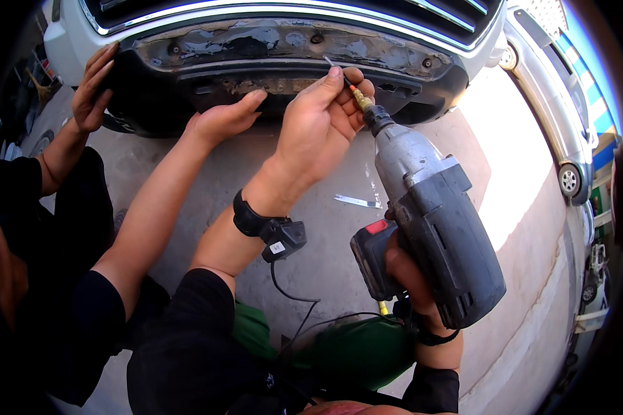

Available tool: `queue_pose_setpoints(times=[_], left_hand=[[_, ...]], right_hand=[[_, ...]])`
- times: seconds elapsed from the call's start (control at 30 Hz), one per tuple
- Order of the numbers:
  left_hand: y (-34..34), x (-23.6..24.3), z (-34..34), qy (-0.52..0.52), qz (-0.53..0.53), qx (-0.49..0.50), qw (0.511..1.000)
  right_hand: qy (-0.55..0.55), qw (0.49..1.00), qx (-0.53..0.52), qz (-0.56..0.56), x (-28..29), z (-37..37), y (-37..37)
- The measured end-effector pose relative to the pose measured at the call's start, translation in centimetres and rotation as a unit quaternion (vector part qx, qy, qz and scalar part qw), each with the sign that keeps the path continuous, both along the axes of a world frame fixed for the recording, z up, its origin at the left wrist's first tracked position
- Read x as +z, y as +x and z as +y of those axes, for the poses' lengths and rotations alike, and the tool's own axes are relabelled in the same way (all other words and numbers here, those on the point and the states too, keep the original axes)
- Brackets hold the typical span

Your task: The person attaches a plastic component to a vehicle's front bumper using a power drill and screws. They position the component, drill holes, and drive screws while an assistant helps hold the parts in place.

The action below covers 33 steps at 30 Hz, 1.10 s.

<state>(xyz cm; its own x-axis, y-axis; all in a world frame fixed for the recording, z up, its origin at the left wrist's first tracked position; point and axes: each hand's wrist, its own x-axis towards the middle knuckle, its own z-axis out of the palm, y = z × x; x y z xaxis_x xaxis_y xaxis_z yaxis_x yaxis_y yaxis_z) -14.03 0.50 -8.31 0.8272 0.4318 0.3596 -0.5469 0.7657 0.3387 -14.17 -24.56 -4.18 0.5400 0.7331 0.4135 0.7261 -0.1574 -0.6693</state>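
Observation:
My right hand [410, 271] is wrapped round the handle of a grey-and-black cordless impact driver [441, 214], whose nose points up and left. A brass-coloured bit holder [361, 98] with an orange band sits in its front. My left hand [317, 121] is closed beside the tip of that holder. Between its thumb and fingers is a slim metal pin [329, 61], perhaps a screw or the end of a bit; the fingers hide most of it. Just beyond is the scuffed front bumper [256, 52] of a white car, apart from the tool.
At the left a co-worker's one hand [91, 90] rests at the bumper's corner, and the other hand [225, 119] is raised near its lower edge. A flat metal strip [357, 201] lies on the concrete floor [346, 242]. A silver car [543, 83] stands at the right.

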Motion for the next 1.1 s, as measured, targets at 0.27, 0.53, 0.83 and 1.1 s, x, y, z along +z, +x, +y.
queue_pose_setpoints(times=[0.27, 0.53, 0.83, 1.1], left_hand=[[0.1, -0.3, 0.5, -0.011, -0.019, 0.006, 1.000], [0.3, -0.2, 0.1, -0.051, -0.029, -0.008, 0.998], [-1.8, 3.5, -5.3, 0.042, -0.067, -0.084, 0.993], [-2.1, 3.8, -6.1, 0.024, -0.114, -0.174, 0.978]], right_hand=[[-0.036, 0.999, 0.009, -0.005, 0.9, 0.3, -0.1], [-0.102, 0.993, -0.029, -0.042, 3.2, 0.0, -0.1], [-0.164, 0.979, -0.116, -0.039, 5.6, 0.9, -1.5], [-0.063, 0.989, -0.111, -0.075, 4.9, 0.7, -3.1]])
